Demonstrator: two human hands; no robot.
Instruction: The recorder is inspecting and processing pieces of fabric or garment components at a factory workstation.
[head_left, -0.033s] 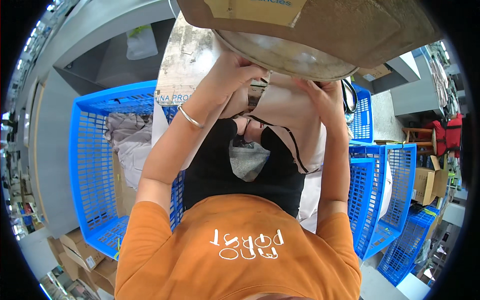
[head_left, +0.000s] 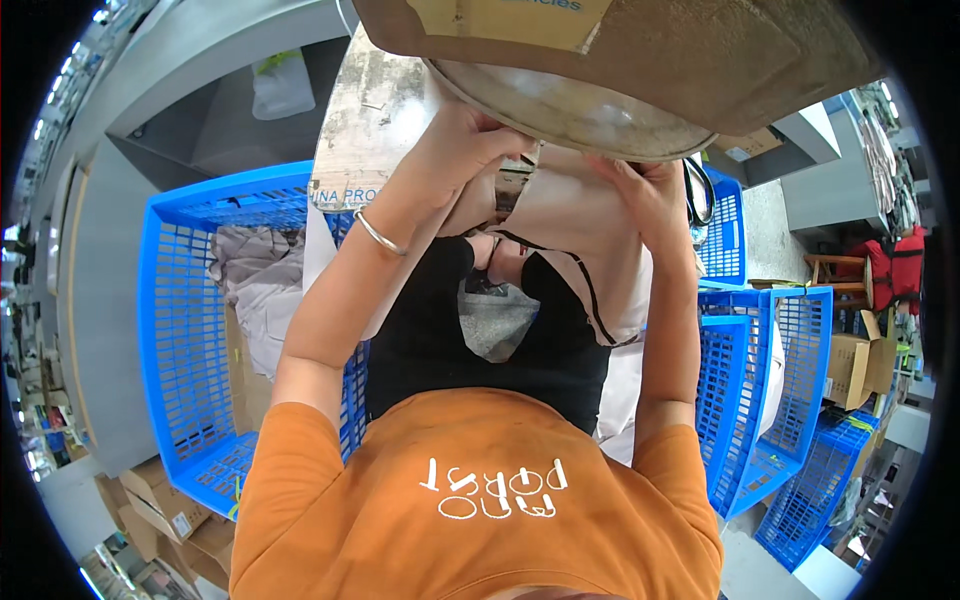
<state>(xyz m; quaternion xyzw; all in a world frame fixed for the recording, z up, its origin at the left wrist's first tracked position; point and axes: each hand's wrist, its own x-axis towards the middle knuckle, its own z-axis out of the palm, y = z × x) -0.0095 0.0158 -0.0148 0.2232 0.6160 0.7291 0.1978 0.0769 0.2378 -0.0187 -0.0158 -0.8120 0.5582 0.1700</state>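
Observation:
A pale beige cloth piece [head_left: 585, 205] with black edging hangs over my lap from both hands. My left hand [head_left: 468, 148], with a silver bangle at its wrist, pinches the cloth between thumb and fingers by the worn tabletop. Its fingertips are partly covered by the rounded, brownish cover above. On the other side, my right hand [head_left: 645, 192] has its fingers closed on the cloth's right part, just below the cover's rim. Lower down, the cloth's black-trimmed edge droops between my arms.
A brown, card-like cover [head_left: 640, 60] and a round pale rim [head_left: 570, 115] overhang my hands. The worn tabletop [head_left: 365, 120] lies left. Blue crates stand both sides: the left crate [head_left: 150, 330] holds grey cloth [head_left: 255, 270]; another crate [head_left: 812, 380] is right. A clear plastic bag [head_left: 497, 325] shows between my legs.

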